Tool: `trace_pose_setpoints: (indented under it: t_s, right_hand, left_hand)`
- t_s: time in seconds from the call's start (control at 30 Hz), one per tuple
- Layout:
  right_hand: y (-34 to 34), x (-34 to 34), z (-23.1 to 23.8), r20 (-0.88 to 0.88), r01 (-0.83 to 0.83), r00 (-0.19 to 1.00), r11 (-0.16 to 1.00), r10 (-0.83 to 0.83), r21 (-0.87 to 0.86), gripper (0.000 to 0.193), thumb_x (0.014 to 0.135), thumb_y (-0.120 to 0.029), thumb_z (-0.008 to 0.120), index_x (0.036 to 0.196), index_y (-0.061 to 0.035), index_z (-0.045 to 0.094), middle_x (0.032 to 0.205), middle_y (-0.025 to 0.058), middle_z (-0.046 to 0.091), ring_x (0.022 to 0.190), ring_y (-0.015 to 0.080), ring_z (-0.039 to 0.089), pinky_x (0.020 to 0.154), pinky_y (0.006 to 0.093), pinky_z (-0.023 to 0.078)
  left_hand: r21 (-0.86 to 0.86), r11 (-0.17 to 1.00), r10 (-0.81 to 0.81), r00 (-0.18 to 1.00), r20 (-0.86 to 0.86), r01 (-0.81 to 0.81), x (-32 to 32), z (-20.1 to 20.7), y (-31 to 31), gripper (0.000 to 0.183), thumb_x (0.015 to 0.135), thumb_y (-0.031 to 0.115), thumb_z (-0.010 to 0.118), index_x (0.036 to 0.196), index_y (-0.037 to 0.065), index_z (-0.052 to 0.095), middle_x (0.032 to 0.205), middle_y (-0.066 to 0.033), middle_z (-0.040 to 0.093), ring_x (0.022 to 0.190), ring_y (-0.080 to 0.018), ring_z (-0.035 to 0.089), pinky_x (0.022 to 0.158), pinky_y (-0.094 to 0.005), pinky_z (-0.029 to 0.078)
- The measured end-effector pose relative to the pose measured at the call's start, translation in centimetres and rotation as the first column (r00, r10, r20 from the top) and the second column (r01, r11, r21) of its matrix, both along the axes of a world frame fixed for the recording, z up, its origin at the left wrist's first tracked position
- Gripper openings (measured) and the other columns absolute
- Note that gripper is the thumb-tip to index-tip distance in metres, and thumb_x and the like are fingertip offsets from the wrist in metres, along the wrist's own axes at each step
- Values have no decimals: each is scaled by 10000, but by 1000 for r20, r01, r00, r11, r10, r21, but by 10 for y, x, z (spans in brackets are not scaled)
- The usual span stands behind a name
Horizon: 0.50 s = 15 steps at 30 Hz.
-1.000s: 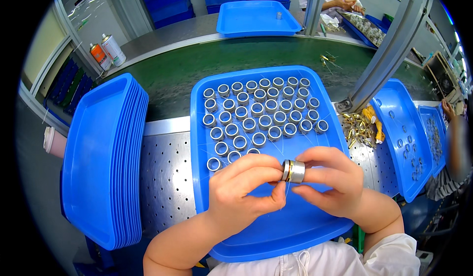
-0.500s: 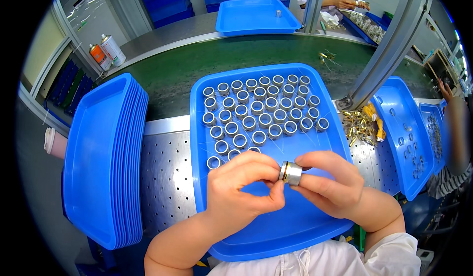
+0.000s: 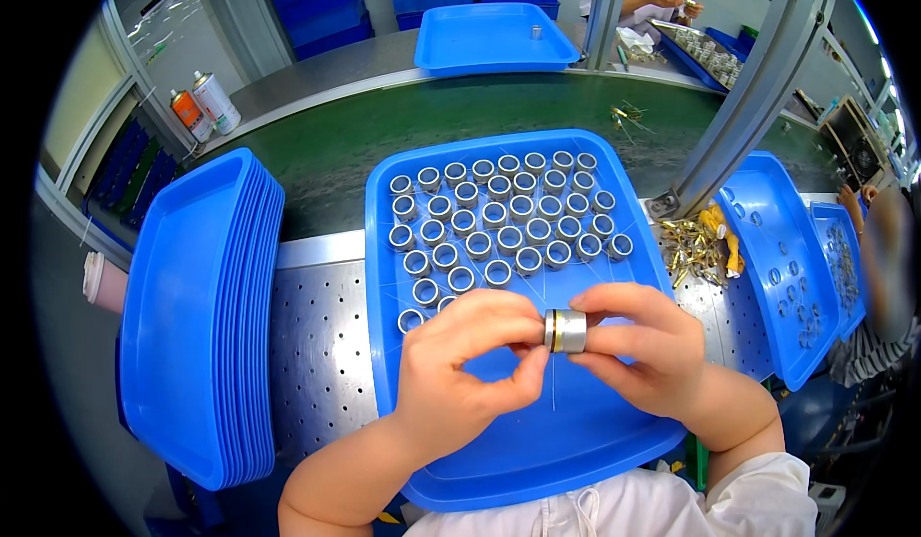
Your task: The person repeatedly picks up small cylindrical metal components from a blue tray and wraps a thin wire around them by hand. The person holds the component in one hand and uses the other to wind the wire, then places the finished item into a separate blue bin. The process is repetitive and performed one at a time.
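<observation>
A short metal cylinder (image 3: pixel 569 331) with a gold-coloured band near its left end is held sideways between my hands, above the front half of a blue tray (image 3: pixel 537 479). My left hand (image 3: pixel 470 355) pinches its left end with thumb and fingers. My right hand (image 3: pixel 648 345) grips its right end. Below the cylinder a thin wire (image 3: pixel 554 384) hangs down over the tray. Rows of open metal rings (image 3: pixel 498 273) stand upright in the tray's far half, with thin wires sticking out among them. My left hand hides part of the nearest rings.
Stacked blue trays (image 3: pixel 206 326) stand at left. A green belt (image 3: pixel 326 168) runs behind; a metal post (image 3: pixel 743 105) rises at right, near brass-coloured parts (image 3: pixel 696 254) and a tray of rings (image 3: pixel 782 268). A co-worker (image 3: pixel 648 0) sits across, another person's hand (image 3: pixel 849 199) shows far right.
The cylinder has turned a little and lies more level between my fingers. A thin wire now shows hanging below it. My right fingers have shifted slightly on its end.
</observation>
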State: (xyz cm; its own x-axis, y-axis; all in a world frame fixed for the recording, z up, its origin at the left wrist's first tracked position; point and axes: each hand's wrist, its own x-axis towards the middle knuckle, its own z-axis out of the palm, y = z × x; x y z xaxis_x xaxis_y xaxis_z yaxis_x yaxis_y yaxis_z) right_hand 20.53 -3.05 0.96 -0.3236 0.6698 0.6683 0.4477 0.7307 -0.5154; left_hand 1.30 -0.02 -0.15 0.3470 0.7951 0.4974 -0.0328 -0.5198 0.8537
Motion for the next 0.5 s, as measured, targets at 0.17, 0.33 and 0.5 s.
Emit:
trace_pose_setpoints:
  t_s: [0.17, 0.33, 0.5]
  right_hand:
    - [2, -1, -3, 29, 0, 1000, 997, -2, 72, 261, 661, -2, 761, 898, -14, 653, 988, 146, 602, 807, 235, 631, 672, 297, 533]
    - [-3, -3, 0, -55, -18, 998, 994, 12, -106, 266, 657, -15, 766, 901, -22, 660, 973, 143, 610, 776, 231, 635, 656, 289, 535]
    - [-3, -4, -4, -7, -18, 1000, 1000, 18, -5, 267, 654, -19, 767, 899, -19, 661, 971, 136, 613, 752, 230, 638, 644, 288, 535]
  left_hand:
    - [-143, 989, -40, 998, 39, 45, 0, 0, -1, 178, 647, -71, 686, 806, 3, 652, 857, -88, 626, 686, -131, 618, 602, -227, 513]
    - [199, 977, 102, 987, -121, -77, 1, 5, -2, 182, 614, -53, 692, 778, 13, 648, 820, -70, 633, 644, -135, 616, 569, -228, 508]
    - [313, 937, 198, 973, -116, -154, 3, 3, -4, 214, 569, -38, 689, 769, 26, 647, 794, -61, 632, 629, -153, 617, 563, -229, 504]
